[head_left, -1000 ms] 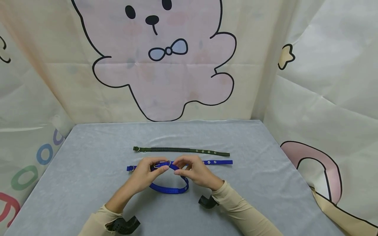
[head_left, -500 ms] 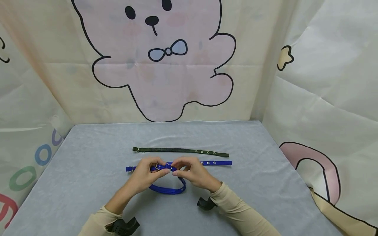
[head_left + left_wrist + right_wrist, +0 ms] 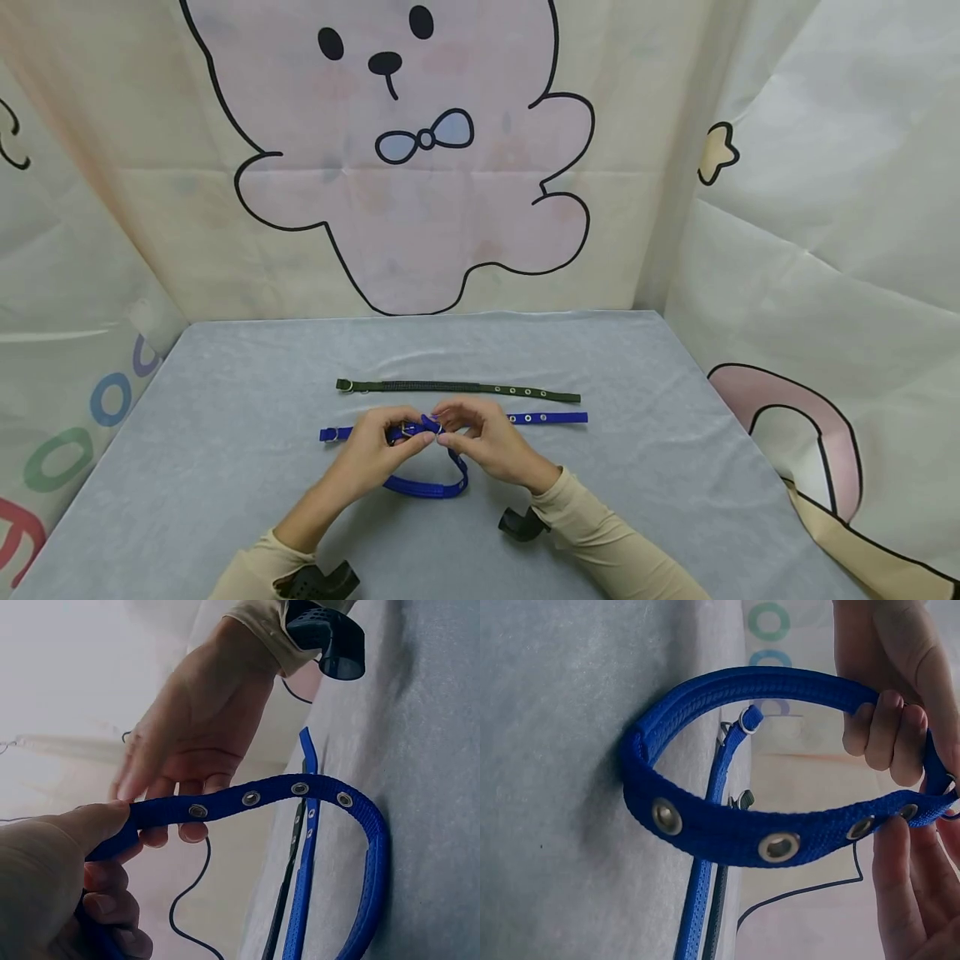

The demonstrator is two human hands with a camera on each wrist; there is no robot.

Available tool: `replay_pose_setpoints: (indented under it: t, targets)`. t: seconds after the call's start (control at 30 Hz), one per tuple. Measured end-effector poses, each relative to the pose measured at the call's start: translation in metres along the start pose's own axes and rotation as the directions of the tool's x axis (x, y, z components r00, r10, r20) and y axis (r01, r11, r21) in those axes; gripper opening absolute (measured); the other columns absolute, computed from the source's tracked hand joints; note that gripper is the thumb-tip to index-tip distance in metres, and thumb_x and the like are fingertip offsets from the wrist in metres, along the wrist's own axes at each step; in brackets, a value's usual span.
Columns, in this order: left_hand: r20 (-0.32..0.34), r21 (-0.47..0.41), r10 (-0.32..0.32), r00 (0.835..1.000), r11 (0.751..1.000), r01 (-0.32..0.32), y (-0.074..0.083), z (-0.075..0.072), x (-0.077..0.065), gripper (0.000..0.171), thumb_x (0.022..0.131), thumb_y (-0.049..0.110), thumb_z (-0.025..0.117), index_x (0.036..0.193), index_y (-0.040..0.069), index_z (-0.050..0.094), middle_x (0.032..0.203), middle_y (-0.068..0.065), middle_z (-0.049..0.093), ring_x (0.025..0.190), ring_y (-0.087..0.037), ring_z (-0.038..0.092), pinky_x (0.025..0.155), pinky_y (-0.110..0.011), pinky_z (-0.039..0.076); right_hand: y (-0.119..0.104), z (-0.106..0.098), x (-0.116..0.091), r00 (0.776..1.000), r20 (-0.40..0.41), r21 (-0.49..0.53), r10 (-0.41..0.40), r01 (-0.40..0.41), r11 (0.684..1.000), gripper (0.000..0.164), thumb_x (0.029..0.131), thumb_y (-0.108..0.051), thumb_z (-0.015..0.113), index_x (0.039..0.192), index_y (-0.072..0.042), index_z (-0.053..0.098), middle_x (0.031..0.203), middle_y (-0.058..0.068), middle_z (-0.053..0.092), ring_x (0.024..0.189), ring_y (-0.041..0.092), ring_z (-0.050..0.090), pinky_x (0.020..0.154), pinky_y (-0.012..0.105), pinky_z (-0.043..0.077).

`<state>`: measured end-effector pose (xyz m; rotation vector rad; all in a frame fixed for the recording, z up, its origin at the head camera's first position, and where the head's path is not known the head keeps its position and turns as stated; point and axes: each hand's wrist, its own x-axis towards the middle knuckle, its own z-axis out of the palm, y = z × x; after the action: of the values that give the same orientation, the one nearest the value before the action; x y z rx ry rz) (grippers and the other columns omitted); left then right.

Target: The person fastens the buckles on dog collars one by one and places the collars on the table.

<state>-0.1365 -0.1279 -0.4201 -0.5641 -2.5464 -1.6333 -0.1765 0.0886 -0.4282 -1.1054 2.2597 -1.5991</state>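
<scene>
A blue pet collar [image 3: 427, 487] with metal eyelets is bent into a loop above the table, its lower part hanging below both hands. My left hand [image 3: 369, 450] pinches it beside the metal buckle [image 3: 408, 429]. Close by on the right, my right hand [image 3: 491, 440] holds the strap near the buckle between thumb and fingers. In the right wrist view the right thumb [image 3: 892, 855] lies against the eyelet strap. The left wrist view shows the left thumb [image 3: 101, 821] pressing on the strap. Fingers partly cover the buckle and the strap's end.
Behind the hands a second blue collar [image 3: 551, 417] lies flat, partly hidden by them. Farther back lies a green collar [image 3: 431, 386], parallel to it. Grey cloth covers the table [image 3: 225, 400]; printed curtains [image 3: 480, 217] stand around it.
My right hand has shifted slightly left toward the left hand, and the hanging loop has become narrower. The strap between the hands has bunched at the buckle. The other collars stay put.
</scene>
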Motion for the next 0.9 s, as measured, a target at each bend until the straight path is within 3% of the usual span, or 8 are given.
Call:
replay_pose_setpoints:
  t: [0.2,0.37,0.57,0.7,0.9]
  targets:
    - [0.008,0.049,0.035,0.999,0.998,-0.035,0.0022,0.0047,-0.0019,0.007,0.091,0.019,0.076,0.093,0.013,0.075,0.081,-0.001,0.069,0.062,-0.002,0.050,0.054,-0.021,0.046,-0.0013,0.0023,-0.0020,1.000,0.009,-0.006,-0.015,0.015,1.000,0.026,0.099,-0.015,0.067,0.124,-0.010,0.067,0.117,0.011,0.071,0.097,0.009,0.069,0.073,0.029,0.059]
    - [0.042,0.129,0.061,0.997,0.989,-0.066,0.0062,0.0057,-0.0044,0.005,0.093,0.018,0.075,0.097,0.014,0.075,0.083,0.002,0.069,0.063,0.001,0.051,0.055,-0.021,0.048,-0.0038,0.0017,-0.0025,0.999,-0.020,-0.019,-0.033,0.032,0.999,0.025,0.097,-0.013,0.069,0.121,-0.006,0.069,0.112,0.015,0.072,0.093,0.009,0.069,0.067,0.028,0.059]
    - [0.046,0.074,0.015,0.999,0.997,-0.018,0.0067,0.0040,-0.0047,0.011,0.095,0.020,0.072,0.101,0.011,0.074,0.083,-0.001,0.068,0.059,-0.001,0.048,0.052,-0.022,0.044,-0.0047,0.0014,-0.0024,0.998,-0.028,-0.073,-0.059,0.057,0.996,0.026,0.101,-0.013,0.063,0.124,-0.004,0.070,0.122,0.016,0.067,0.089,0.024,0.071,0.067,0.028,0.059]
    - [0.029,0.065,0.004,1.000,0.998,-0.006,0.0054,0.0049,-0.0041,0.012,0.094,0.023,0.074,0.098,0.011,0.074,0.085,-0.001,0.070,0.061,-0.002,0.050,0.054,-0.022,0.046,-0.0051,0.0014,-0.0023,0.997,-0.042,-0.083,-0.071,0.067,0.994,0.022,0.101,-0.013,0.062,0.120,-0.006,0.072,0.122,0.014,0.062,0.095,0.019,0.069,0.072,0.027,0.058]
    - [0.036,0.001,-0.007,0.999,1.000,0.007,0.0033,0.0069,-0.0030,0.012,0.091,0.019,0.077,0.097,0.010,0.076,0.091,-0.005,0.075,0.067,-0.003,0.055,0.058,-0.022,0.050,-0.0067,0.0005,-0.0012,0.997,-0.034,0.045,-0.073,0.075,0.996,0.016,0.099,-0.005,0.062,0.114,-0.003,0.067,0.113,0.018,0.067,0.099,0.007,0.064,0.077,0.029,0.058]
